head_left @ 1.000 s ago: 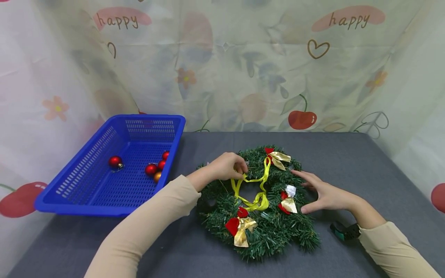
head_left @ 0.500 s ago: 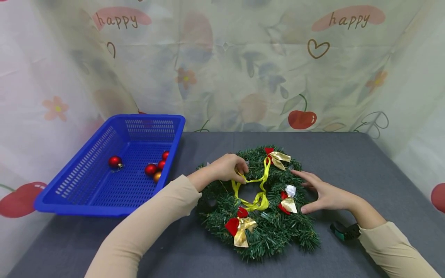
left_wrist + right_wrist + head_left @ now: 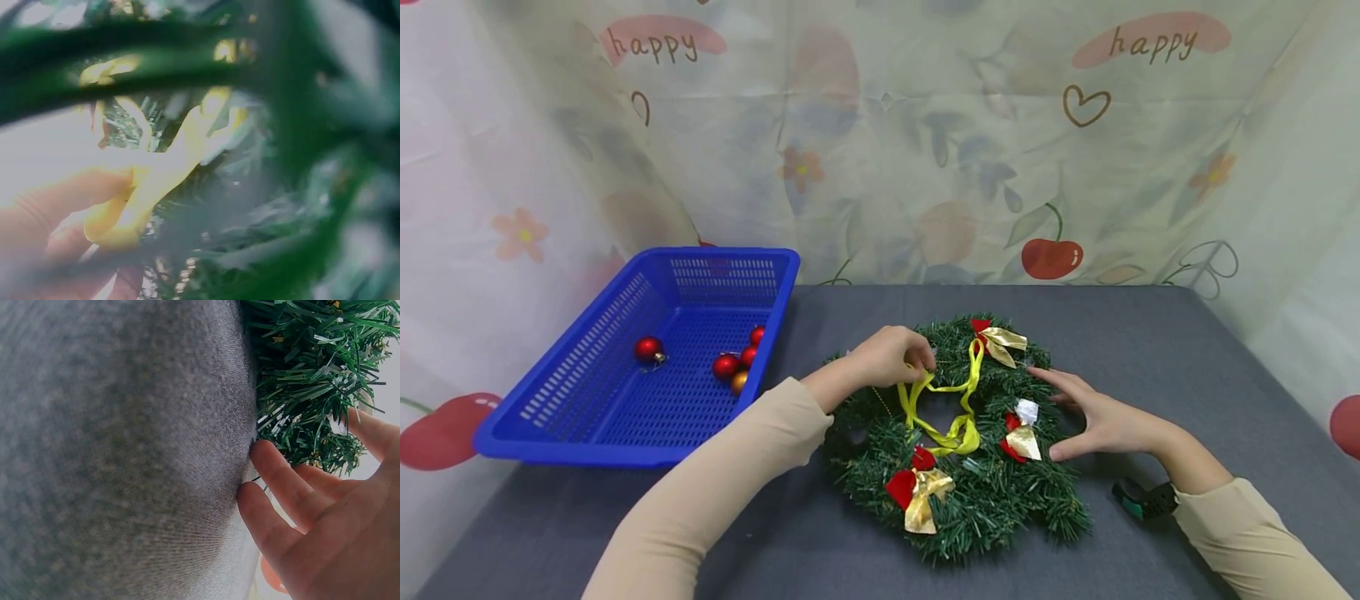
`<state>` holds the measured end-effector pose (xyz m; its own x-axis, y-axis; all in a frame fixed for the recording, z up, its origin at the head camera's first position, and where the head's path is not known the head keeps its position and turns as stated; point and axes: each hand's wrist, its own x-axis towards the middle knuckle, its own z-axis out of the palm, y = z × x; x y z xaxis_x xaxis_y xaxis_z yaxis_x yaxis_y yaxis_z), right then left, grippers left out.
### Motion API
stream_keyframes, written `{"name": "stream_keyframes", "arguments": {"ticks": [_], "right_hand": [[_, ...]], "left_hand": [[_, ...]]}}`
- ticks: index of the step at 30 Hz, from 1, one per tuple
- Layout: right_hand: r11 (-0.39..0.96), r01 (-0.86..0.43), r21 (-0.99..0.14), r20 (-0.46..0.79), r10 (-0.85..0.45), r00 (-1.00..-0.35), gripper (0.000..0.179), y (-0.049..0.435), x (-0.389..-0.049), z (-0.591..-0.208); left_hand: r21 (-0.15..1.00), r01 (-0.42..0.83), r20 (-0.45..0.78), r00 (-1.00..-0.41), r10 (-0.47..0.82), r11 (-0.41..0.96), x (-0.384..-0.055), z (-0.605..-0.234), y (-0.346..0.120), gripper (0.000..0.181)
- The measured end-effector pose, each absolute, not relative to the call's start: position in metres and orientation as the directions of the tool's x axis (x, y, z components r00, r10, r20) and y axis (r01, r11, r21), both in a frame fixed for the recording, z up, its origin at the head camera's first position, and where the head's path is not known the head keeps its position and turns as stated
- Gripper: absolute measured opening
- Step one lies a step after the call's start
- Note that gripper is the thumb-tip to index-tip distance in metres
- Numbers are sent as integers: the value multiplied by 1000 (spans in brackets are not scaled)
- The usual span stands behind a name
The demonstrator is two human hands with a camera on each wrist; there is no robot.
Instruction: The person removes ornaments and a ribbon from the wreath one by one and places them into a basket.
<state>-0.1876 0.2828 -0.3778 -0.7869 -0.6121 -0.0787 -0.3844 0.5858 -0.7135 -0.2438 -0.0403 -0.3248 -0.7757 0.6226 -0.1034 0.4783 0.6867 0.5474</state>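
A green wreath [image 3: 1000,500] lies on the table, dressed with red and gold bows [image 3: 928,492] and a strand of yellow ribbon [image 3: 966,433] around its central hole. Over the wreath's upper left, my left hand [image 3: 891,358] pinches the ribbon between thumb and finger; the left wrist view shows the yellow ribbon [image 3: 162,178] in those fingers, partly behind blurred green needles. My right hand [image 3: 1108,421] rests at the wreath's right side, fingers spread and thumb apart. In the right wrist view its fingertips [image 3: 265,453] touch the tabletop beside the needles.
A blue plastic basket [image 3: 625,450] stands on the left, holding several red baubles [image 3: 649,348] and a gold one [image 3: 740,382]. The grey table [image 3: 1120,333] runs back to a printed curtain [image 3: 887,167]. A dark strap [image 3: 1142,498] sits at my right wrist.
My left hand has shifted up slightly, lifting the pinched part of the yellow ribbon a little. The right hand and the wreath have stayed in place.
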Motion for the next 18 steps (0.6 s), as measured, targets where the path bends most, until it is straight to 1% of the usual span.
{"name": "stream_keyframes", "arguments": {"ticks": [11, 18], "right_hand": [[597, -368, -713, -102, -608, -788, 97, 282, -187, -377], [602, -370, -707, -102, -605, -790, 97, 282, -188, -377]], "left_hand": [[564, 505, -41, -773, 633, 653, -239, -306, -44, 17], [596, 473, -16, -801, 598, 649, -239, -289, -56, 20]]}}
